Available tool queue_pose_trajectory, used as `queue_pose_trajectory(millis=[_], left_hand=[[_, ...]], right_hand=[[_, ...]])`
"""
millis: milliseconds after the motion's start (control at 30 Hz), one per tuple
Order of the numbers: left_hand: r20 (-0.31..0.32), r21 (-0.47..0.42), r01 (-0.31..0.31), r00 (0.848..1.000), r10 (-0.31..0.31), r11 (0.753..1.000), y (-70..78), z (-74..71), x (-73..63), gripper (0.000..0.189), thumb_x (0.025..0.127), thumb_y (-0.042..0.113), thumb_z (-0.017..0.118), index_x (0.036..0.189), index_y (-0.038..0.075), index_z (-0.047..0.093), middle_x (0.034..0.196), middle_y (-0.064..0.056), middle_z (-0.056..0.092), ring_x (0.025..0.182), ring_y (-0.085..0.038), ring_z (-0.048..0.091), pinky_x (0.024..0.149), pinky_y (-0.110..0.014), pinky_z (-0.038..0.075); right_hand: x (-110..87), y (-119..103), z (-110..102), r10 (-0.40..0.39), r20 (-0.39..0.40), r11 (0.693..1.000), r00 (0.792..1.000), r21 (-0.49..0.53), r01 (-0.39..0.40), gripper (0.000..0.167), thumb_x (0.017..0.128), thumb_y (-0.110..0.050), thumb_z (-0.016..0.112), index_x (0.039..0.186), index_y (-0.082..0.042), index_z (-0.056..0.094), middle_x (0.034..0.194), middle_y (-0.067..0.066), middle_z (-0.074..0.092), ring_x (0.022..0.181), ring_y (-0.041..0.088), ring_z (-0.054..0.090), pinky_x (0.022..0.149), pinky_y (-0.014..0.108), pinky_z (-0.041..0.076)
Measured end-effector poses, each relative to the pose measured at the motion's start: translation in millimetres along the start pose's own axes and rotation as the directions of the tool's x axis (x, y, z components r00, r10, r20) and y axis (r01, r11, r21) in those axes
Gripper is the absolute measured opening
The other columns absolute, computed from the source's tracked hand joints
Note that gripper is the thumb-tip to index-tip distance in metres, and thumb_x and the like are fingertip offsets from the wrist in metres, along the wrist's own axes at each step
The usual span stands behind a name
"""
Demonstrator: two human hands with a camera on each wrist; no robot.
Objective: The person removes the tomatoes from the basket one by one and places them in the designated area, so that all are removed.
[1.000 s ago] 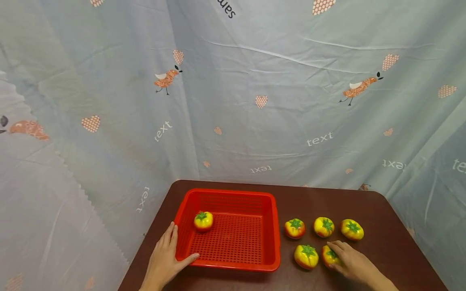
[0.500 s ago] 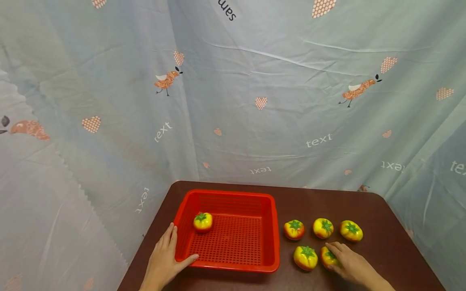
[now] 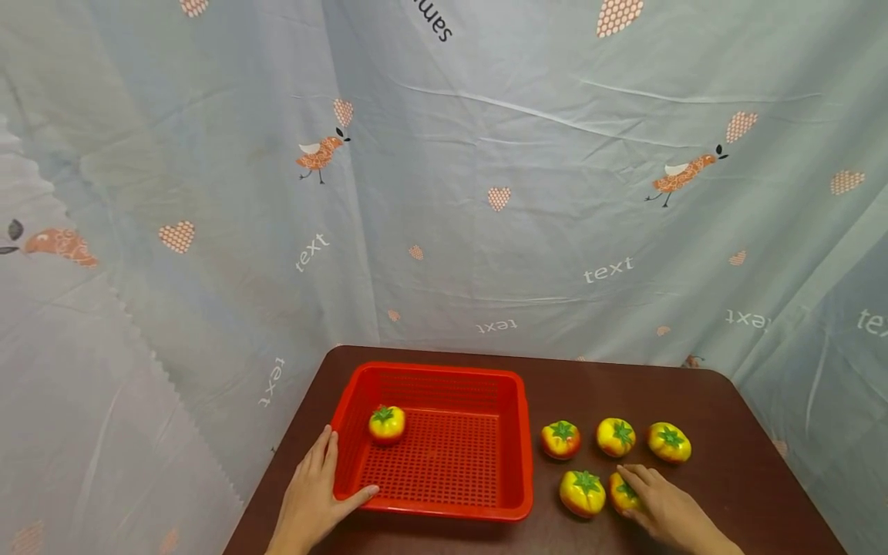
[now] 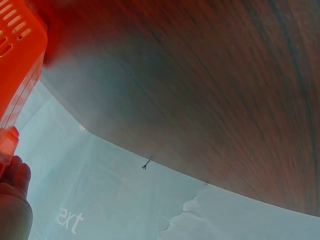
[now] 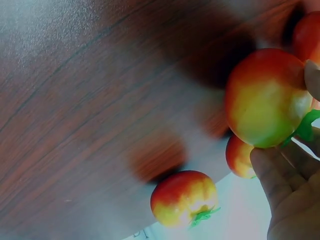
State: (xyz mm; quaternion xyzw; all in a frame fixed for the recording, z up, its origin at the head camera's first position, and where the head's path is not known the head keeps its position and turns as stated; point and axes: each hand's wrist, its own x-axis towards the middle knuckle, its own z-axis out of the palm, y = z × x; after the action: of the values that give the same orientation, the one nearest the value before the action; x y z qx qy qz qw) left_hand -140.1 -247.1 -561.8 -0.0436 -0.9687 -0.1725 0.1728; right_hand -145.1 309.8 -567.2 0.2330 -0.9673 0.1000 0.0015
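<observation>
My right hand (image 3: 664,509) grips a red-and-yellow toy tomato (image 3: 623,495) with a green leafy top. In the right wrist view the thumb is on one side of this tomato (image 5: 265,100) and the fingers on the other. Another tomato (image 3: 582,493) sits just left of it. My left hand (image 3: 311,487) rests at the near left corner of a red plastic basket (image 3: 516,462), fingers extended along the left side and thumb on the front rim. One tomato (image 3: 387,425) lies inside the basket, toward the left. The left wrist view shows fingertips (image 4: 17,175) beside the basket's edge.
Three more tomatoes, a left one (image 3: 560,439), a middle one (image 3: 615,437) and a right one (image 3: 669,442), form a row behind the gripped one. Everything stands on a dark brown table (image 3: 597,378). A pale patterned curtain (image 3: 444,254) hangs behind and beside it.
The right hand has shifted very slightly left with its grip on the tomato. The left hand and basket have stayed in place.
</observation>
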Motion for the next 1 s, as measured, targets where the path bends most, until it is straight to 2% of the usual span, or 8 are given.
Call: queue_pose_trajectory(millis=[267,567,833,1000], left_hand=[[-0.001,-0.007,0.009,1.0,-0.009,1.0,0.2,0.2,-0.8,0.111,0.072,0.064,0.075,0.145,-0.01,0.037,0.154,-0.024,0.033,0.131,-0.046,0.043,0.101,-0.066,0.039],[0.006,-0.007,0.014,1.0,-0.014,1.0,0.1,-0.1,-1.4,0.111,0.072,0.065,0.075,0.145,-0.01,0.037,0.154,-0.024,0.032,0.132,-0.046,0.042,0.102,-0.066,0.039],[0.013,-0.008,0.009,1.0,-0.009,1.0,-1.3,1.3,-0.3,0.111,0.072,0.065,0.074,0.145,-0.01,0.037,0.155,-0.024,0.032,0.132,-0.046,0.043,0.101,-0.066,0.039],[-0.001,-0.008,-0.004,1.0,0.004,1.0,-1.5,1.3,-0.4,0.11,0.072,0.063,0.075,0.145,-0.011,0.037,0.154,-0.025,0.033,0.131,-0.047,0.044,0.101,-0.065,0.04]], right_hand=[[1.4,0,1,0.043,0.024,0.999,0.999,0.018,-0.043,0.06,0.086,-0.035,0.073,0.133,-0.002,0.057,0.127,0.013,0.058,0.105,0.029,0.06,0.072,0.038,0.056],[0.7,2,2,0.039,-0.003,0.999,0.999,0.008,-0.039,0.063,0.088,-0.044,0.068,0.133,-0.003,0.056,0.126,0.01,0.059,0.101,0.025,0.061,0.071,0.035,0.056],[0.8,2,2,-0.064,-0.09,0.996,0.994,-0.075,0.057,0.056,0.086,-0.038,0.072,0.127,-0.002,0.062,0.119,0.008,0.063,0.097,0.024,0.063,0.074,0.036,0.056],[12.3,-1,-13,-0.097,-0.14,0.989,0.985,-0.122,0.08,0.055,0.084,-0.035,0.075,0.126,-0.002,0.063,0.119,0.01,0.064,0.1,0.027,0.064,0.081,0.043,0.056]])
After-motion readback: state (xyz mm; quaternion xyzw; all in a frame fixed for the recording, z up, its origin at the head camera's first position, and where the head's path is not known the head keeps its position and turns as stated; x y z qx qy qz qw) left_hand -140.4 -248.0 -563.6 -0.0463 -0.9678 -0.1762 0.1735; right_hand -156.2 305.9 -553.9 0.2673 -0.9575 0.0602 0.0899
